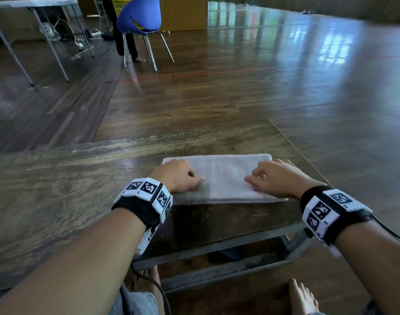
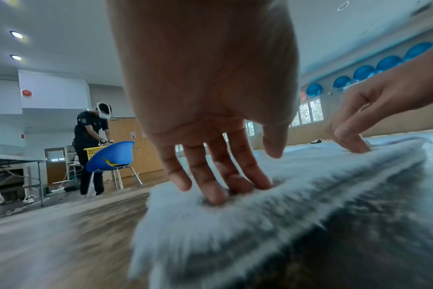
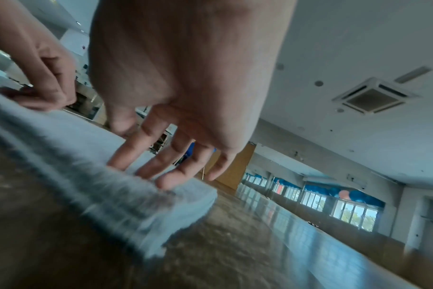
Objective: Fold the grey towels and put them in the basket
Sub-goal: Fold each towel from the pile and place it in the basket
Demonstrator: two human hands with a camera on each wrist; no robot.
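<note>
A folded grey towel lies flat as a long rectangle on the near right corner of the wooden table. My left hand rests on the towel's left end. In the left wrist view its fingers point down and press into the pile. My right hand rests on the right end, with straight fingers lying on the towel. Neither hand grips the cloth. A yellow basket shows far off behind a blue chair.
The table's right edge and near edge run close to the towel, with a metal frame below. Another person stands at the yellow basket. A white folding table stands at the far left. Glossy wooden floor stretches beyond.
</note>
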